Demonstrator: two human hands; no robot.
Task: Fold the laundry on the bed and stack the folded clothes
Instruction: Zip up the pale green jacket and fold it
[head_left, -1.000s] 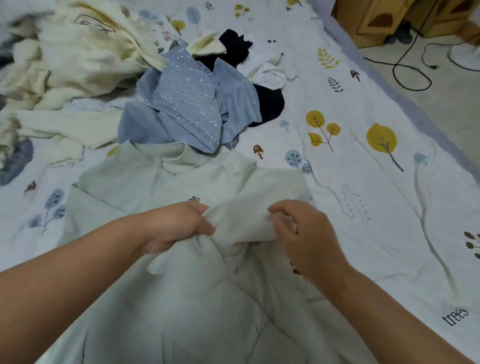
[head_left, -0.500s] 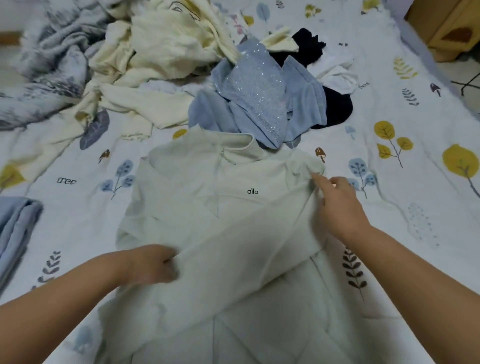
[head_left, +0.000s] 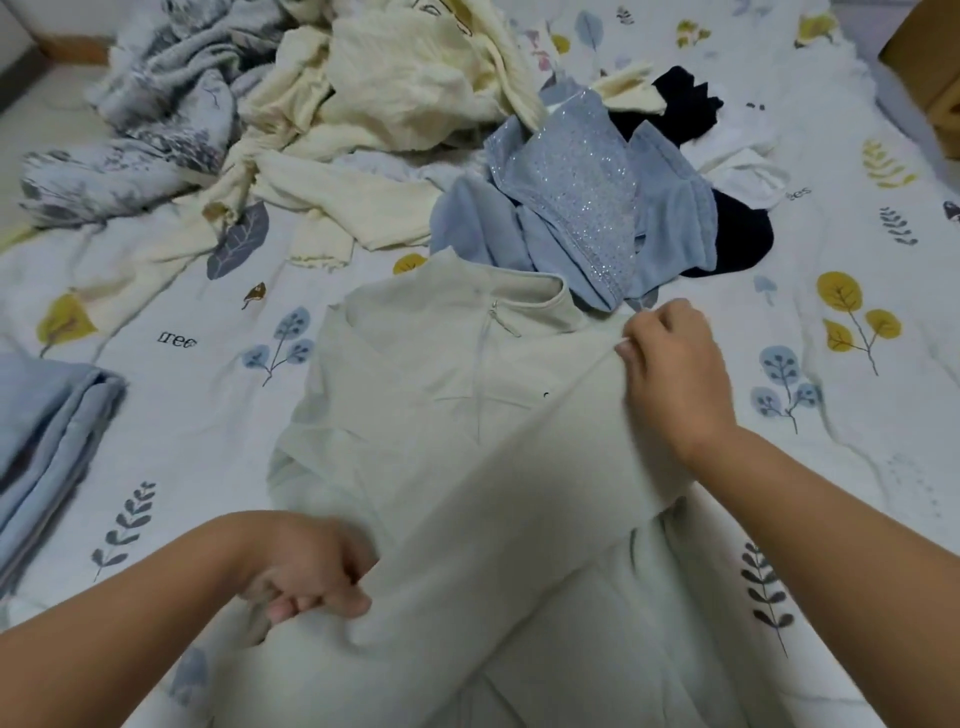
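Leaf-printed bed sheet (head_left: 857, 467) lies under a pale green zip-neck top (head_left: 467, 415), spread near the middle. Left hand (head_left: 311, 577) grips its sleeve at the near left; right hand (head_left: 670, 364) pinches the fabric at the right shoulder. Unfolded cream, blue and black clothes (head_left: 571, 182) lie beyond; folded blue clothes (head_left: 47, 426) sit far left
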